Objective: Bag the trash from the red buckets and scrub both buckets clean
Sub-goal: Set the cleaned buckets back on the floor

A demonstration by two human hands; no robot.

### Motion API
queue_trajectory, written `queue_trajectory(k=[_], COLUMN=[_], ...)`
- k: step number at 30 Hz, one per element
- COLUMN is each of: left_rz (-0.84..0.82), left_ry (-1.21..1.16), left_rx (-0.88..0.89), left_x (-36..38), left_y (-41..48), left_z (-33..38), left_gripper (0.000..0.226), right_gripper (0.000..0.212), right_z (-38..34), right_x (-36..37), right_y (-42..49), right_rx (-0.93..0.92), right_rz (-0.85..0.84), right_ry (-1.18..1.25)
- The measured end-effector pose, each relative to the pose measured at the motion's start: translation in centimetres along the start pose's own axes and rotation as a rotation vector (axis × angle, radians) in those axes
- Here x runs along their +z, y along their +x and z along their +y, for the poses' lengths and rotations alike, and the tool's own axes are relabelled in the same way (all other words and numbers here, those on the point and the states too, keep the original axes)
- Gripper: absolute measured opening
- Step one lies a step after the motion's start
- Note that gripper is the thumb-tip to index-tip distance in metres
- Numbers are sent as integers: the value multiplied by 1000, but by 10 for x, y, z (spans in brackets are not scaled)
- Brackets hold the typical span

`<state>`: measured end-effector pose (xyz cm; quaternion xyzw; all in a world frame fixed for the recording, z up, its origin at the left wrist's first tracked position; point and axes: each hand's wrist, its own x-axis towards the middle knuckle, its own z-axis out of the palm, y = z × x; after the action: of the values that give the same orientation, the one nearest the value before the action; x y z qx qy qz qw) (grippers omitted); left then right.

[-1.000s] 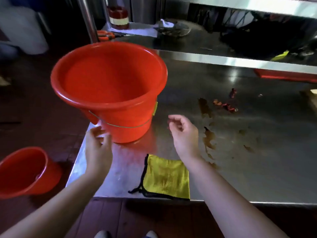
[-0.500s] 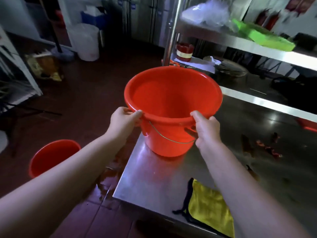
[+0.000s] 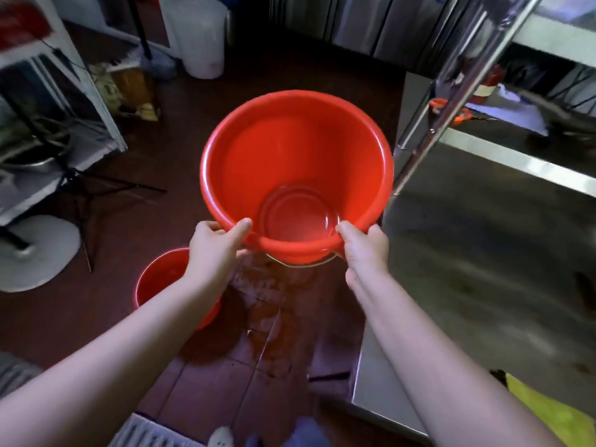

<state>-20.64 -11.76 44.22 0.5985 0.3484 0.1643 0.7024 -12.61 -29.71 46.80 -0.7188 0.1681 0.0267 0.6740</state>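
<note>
Red bucket [image 3: 290,150] was pinched at the rim by left hand [image 3: 215,250] and right hand [image 3: 365,250]; if slippery, it might be dropped.

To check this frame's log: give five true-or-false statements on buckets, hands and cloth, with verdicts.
1. Left hand and right hand grip the bucket's rim. True.
2. The bucket is set down. False: it is held up over the floor, beside the table.
3. A second bucket stands on the floor. True.
4. The held bucket is full of trash. False: no trash shows in it.
5. The cloth lies on the floor. False: it lies on the table.
</note>
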Motion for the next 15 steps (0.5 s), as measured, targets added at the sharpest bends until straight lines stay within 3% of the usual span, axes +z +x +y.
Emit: queue_trajectory(k=[9,15], left_rz=[181,228], left_ry=[98,265], left_rx=[-225,-340], left_x=[12,28], left_y=[114,196], left_z=[-95,-174], left_gripper=[39,32], right_gripper=[27,14], right_z=[118,211], right_x=[84,123], right_y=[94,162], right_rx=[277,504], right_rz=[15,12], right_ry=[-106,-68])
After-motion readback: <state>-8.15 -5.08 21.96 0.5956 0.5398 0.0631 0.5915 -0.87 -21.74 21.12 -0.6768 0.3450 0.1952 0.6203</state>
